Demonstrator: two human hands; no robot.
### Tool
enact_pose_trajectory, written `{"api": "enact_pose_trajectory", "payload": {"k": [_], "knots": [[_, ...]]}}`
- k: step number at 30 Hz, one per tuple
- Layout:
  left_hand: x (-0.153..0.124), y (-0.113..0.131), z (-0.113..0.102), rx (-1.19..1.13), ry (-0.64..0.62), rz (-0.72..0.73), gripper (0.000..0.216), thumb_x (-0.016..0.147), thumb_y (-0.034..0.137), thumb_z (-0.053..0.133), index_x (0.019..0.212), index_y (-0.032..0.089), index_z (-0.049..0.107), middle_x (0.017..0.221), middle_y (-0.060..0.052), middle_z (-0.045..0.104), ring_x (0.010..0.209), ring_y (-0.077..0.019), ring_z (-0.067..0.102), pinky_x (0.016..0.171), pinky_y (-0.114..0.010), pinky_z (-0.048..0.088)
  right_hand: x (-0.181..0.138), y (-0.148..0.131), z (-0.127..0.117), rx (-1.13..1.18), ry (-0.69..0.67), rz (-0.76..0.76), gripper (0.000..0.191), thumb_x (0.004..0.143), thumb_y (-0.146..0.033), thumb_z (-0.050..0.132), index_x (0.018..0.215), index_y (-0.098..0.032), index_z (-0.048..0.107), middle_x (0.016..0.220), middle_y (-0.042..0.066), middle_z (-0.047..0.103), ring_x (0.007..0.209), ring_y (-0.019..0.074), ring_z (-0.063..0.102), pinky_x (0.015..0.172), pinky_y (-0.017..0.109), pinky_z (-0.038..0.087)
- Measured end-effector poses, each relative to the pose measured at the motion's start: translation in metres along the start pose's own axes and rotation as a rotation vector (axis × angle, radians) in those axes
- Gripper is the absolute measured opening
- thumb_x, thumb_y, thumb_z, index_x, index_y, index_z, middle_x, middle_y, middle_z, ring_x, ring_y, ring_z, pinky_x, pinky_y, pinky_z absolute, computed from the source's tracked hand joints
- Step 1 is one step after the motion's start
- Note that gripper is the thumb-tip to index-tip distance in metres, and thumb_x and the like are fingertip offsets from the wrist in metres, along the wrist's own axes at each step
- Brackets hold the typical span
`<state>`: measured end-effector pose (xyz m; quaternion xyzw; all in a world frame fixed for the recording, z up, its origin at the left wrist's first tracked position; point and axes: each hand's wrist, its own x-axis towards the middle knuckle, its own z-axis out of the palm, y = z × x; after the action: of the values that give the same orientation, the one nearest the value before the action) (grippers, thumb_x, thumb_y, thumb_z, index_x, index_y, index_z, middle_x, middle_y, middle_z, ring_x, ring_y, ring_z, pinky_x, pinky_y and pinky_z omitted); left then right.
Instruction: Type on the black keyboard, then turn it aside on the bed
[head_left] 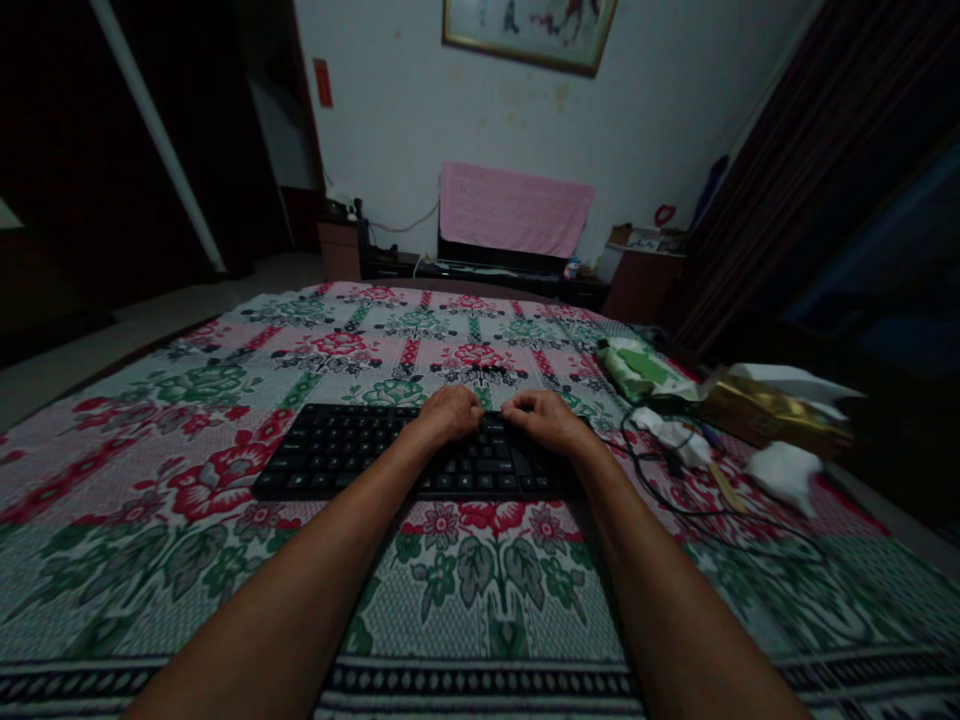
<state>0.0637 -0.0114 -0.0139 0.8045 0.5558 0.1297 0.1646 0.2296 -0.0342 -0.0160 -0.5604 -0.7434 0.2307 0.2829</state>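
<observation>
A black keyboard (341,450) lies flat on the flowered bed cover (480,590), its long side across my view. Over its upper edge, right of the middle, is my left hand (451,410), closed with the fingers curled under. Close by on the right, my right hand (546,418) is closed too, thumb and forefinger drawn together above the keyboard's upper right part. A small gap separates the two hands. What the fingertips hold, if anything, is hidden or too small to make out.
To the right lie a green-and-white packet (641,372), a gold tissue box (765,410), crumpled white tissue (784,472) and a looping black cable (652,490). Beyond the bed, a pink cloth (514,210) covers a screen between cabinets.
</observation>
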Motion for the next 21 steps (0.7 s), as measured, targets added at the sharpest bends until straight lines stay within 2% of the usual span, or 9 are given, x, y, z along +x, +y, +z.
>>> {"api": "enact_pose_trajectory", "payload": {"k": [5,12,21], "knots": [[-0.002,0.002,-0.001,0.000,0.031,-0.035,0.028,0.071,0.031,0.041,0.073,0.017,0.065,0.076,-0.008,0.064,0.077,-0.0162,0.056,0.067,-0.022,0.038,0.001,-0.003,-0.006,0.062,-0.017,0.089,0.025,0.068,-0.033,0.046,0.068,-0.012,0.059,0.053,-0.001,0.053,0.045,0.0076,0.044,0.043,0.018,0.033],[-0.010,0.013,-0.014,0.086,0.131,0.055,0.029,0.074,0.032,0.037,0.076,0.017,0.062,0.079,-0.009,0.062,0.079,-0.0173,0.054,0.070,-0.024,0.037,-0.001,-0.016,-0.023,0.030,-0.012,0.004,0.027,0.069,-0.035,0.046,0.071,-0.012,0.060,0.060,0.001,0.057,0.050,0.0080,0.046,0.046,0.018,0.034],[-0.013,0.014,-0.014,0.139,0.196,0.136,0.031,0.076,0.032,0.034,0.080,0.018,0.061,0.082,-0.008,0.060,0.077,-0.0182,0.053,0.066,-0.026,0.038,-0.001,-0.015,-0.019,-0.140,0.019,-0.088,0.023,0.069,-0.031,0.045,0.070,-0.014,0.061,0.062,0.000,0.059,0.056,0.0098,0.049,0.049,0.018,0.034]]}}
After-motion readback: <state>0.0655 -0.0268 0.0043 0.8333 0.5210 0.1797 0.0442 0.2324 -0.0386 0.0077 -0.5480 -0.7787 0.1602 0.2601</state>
